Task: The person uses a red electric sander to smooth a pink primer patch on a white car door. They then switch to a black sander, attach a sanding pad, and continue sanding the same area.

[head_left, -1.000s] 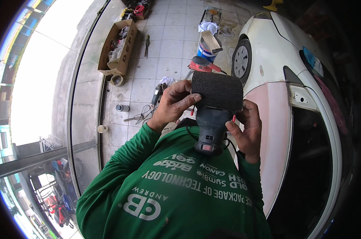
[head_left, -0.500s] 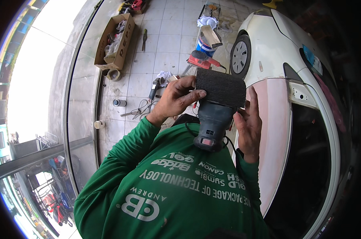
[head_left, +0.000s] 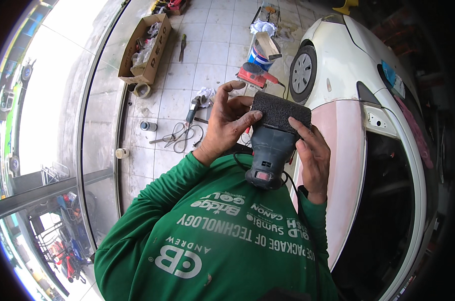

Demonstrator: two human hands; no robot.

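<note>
- Head view: we note the power sander (head_left: 270, 149) before the green shirt (head_left: 142, 236), its black abrasive sheet (head_left: 278, 111) facing us.
- Our left hand (head_left: 226, 120) pinches the sheet's left edge.
- Our right hand (head_left: 313, 159) is loosely open, one fingertip touching the sheet.

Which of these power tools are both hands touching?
The dark sander, its black pad touched by the left hand and right hand. The red sander and the grey grinder are on the floor, away from both hands.
</note>
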